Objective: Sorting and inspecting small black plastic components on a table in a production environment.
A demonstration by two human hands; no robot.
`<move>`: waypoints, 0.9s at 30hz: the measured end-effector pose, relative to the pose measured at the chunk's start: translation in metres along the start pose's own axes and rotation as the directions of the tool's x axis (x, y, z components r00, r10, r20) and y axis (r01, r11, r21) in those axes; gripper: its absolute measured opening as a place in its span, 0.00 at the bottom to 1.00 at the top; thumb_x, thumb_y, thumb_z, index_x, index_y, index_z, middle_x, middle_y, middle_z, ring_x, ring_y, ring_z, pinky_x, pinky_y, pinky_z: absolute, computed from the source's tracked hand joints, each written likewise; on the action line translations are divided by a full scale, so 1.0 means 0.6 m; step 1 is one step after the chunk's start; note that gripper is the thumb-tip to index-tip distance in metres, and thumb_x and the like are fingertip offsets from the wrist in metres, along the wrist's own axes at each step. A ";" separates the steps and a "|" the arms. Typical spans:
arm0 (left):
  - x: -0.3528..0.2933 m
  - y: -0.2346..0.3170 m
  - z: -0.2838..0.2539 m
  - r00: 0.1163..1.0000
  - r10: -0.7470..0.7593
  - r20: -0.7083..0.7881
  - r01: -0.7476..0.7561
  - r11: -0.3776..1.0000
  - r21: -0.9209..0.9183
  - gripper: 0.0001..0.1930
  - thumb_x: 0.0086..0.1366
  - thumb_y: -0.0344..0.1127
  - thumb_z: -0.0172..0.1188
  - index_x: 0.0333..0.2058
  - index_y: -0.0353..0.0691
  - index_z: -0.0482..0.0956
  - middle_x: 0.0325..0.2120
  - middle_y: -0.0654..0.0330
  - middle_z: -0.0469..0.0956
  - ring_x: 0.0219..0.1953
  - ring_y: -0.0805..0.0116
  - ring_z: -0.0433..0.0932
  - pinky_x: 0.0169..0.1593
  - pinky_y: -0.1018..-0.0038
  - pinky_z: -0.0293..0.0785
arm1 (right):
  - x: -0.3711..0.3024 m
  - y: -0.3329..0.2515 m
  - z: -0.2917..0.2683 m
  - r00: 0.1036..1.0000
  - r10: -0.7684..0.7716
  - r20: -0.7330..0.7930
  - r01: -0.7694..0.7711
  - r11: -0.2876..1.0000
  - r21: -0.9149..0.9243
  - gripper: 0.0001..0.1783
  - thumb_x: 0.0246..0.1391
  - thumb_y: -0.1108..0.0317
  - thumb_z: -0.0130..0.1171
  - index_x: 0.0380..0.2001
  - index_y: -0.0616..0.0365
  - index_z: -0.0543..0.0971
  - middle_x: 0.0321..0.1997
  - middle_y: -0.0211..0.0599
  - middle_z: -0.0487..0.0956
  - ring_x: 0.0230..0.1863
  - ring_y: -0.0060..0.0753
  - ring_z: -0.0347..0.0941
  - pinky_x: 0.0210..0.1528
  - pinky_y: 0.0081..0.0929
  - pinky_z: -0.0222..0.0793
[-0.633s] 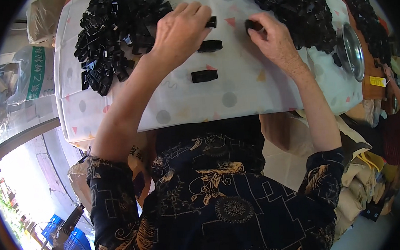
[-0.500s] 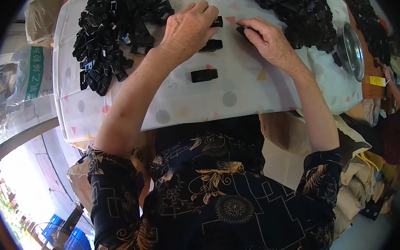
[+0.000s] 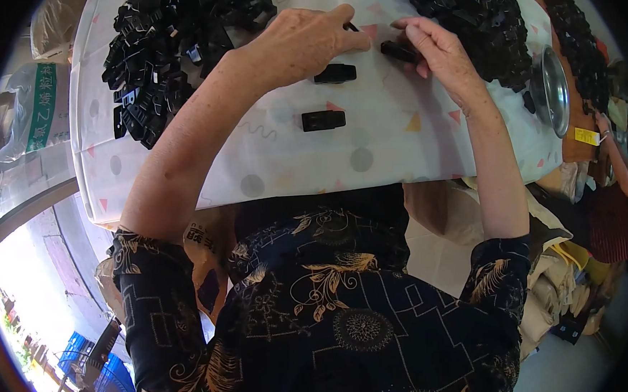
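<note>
1. Plastic, see-through with a green band: a bag (image 3: 42, 105) at far left, outside the edge of my cloth-covered surface (image 3: 298, 164).
2. Left heap (image 3: 175, 39): many small black pieces piled together on the surface, a few faces catching light.
3. My left hand (image 3: 301, 44): reaches over the surface beside that heap, back upward, thumb and forefinger pointing right. A dark edge (image 3: 351, 27) shows between them; whether these fingers grip it or merely straddle it, I cannot tell.
4. Two single black pieces in the middle, apart from each other, both lying lengthwise left to right: the near piece (image 3: 324, 120) and the far piece (image 3: 335, 73), the latter just below my left hand.
5. Held piece (image 3: 397, 51): black, slanted, its left end projecting from my right fingers. Contact with the cloth: cannot tell.
6. My right hand (image 3: 443, 51): fingers curled and pinching the held piece, near the right heap.
7. Right heap (image 3: 476, 24): more black pieces, beyond and right of that hand.
8. Loose piece (image 3: 529, 101): black, just beside a shiny metal bowl (image 3: 556, 91) at the right edge.
9. Yellow tag (image 3: 586, 136): farther right, past the bowl.
</note>
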State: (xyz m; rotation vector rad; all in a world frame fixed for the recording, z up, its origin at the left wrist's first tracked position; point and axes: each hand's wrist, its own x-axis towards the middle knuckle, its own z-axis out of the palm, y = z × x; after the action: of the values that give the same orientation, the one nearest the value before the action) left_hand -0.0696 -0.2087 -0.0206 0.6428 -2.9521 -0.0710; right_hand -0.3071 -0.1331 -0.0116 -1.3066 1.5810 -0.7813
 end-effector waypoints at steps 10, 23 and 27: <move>0.004 -0.015 0.017 0.971 -0.236 0.047 0.241 0.940 -0.241 0.17 0.63 0.39 0.61 0.50 0.47 0.73 0.25 0.56 0.82 0.32 0.54 0.82 0.39 0.59 0.78 | -0.003 0.017 0.006 0.870 -0.488 0.075 0.446 0.712 -0.543 0.20 0.57 0.72 0.65 0.53 0.58 0.78 0.43 0.35 0.77 0.38 0.30 0.75 0.46 0.26 0.71; -0.008 -0.008 0.023 0.931 -0.365 0.018 0.337 0.839 -0.428 0.17 0.61 0.38 0.62 0.48 0.45 0.76 0.28 0.57 0.83 0.36 0.55 0.84 0.42 0.60 0.79 | 0.019 0.020 0.018 0.763 -0.646 -0.037 0.470 0.593 -0.654 0.12 0.58 0.74 0.63 0.45 0.63 0.79 0.34 0.39 0.78 0.34 0.38 0.77 0.37 0.30 0.73; -0.009 -0.007 0.019 0.923 -0.381 0.056 0.366 0.826 -0.429 0.16 0.61 0.39 0.62 0.47 0.45 0.78 0.29 0.57 0.84 0.37 0.55 0.83 0.43 0.60 0.79 | 0.009 -0.013 0.051 0.658 -0.753 -0.022 0.612 0.552 -0.567 0.12 0.53 0.78 0.66 0.42 0.61 0.81 0.35 0.37 0.79 0.33 0.38 0.76 0.37 0.29 0.73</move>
State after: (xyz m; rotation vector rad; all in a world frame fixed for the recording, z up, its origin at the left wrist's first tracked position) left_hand -0.0640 -0.2102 -0.0327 1.1155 -2.5899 -0.7219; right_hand -0.2763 -0.1377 -0.0179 -2.4157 1.5114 -1.0799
